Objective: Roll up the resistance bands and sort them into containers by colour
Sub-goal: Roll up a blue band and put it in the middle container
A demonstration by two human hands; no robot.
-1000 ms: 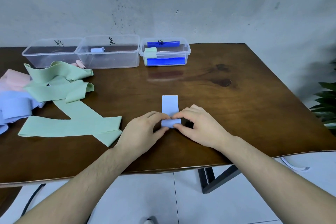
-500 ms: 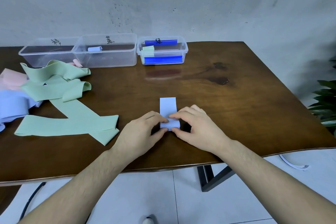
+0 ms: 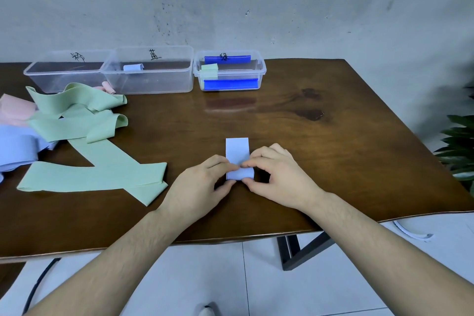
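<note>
A pale blue band (image 3: 237,152) lies near the table's front edge, mostly rolled, with a short flat tail pointing away from me. My left hand (image 3: 202,185) and my right hand (image 3: 278,177) pinch the roll from either side between thumbs and fingertips. At the back stand three clear containers: the left one (image 3: 64,72), the middle one (image 3: 154,69) holding a rolled blue band (image 3: 133,67), and the right one (image 3: 230,70) holding a rolled green band (image 3: 209,70). Loose green bands (image 3: 84,151), a pink band (image 3: 14,108) and blue bands (image 3: 15,146) lie at the left.
The brown wooden table (image 3: 333,151) ends close to my forearms. A small pink roll (image 3: 107,87) sits between the left and middle containers. A green plant (image 3: 459,146) stands past the table's right edge. A black cable (image 3: 38,285) lies on the floor.
The flat tail of the pale blue band has grown shorter as both hands rolled it away from me. The view shifted slightly.
</note>
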